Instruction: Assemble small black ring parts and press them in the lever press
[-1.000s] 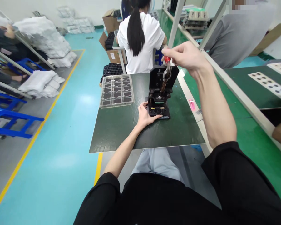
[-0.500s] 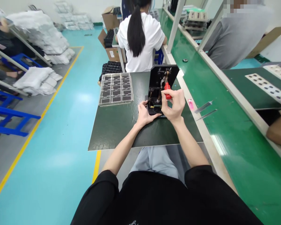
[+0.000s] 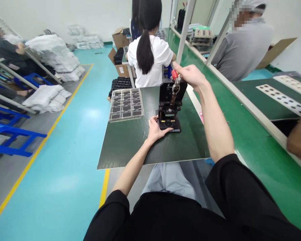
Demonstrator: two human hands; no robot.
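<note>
Centrally, a black lever press [image 3: 167,108] stands upright on a dark green tabletop [image 3: 125,147] and serves as the landmark for all places below. To its left lies a clear tray [image 3: 126,118], divided into a grid of compartments, with dark flat pieces seated in them. Farther off, beyond the tray as seen from the press, are stacked black trays [image 3: 120,83] and an open cardboard box [image 3: 127,71] with black ribbed items inside. A white label [image 3: 121,70] is fixed to the box; its writing is too small to read. The press consists of a flat base, a tall plate and a jointed metal linkage, topped by a smooth red handle [image 3: 174,74]. The right hand [image 3: 192,76] is raised at the top of the press, its fingers seemingly clamped on the handle, although their far side is hidden. The left hand [image 3: 156,130] rests against the base, fingers at its left side and thumb spread apart from them along the front edge. Well to the right of the press lies a flat white strip [image 3: 281,97] with round dark spots in rows.
</note>
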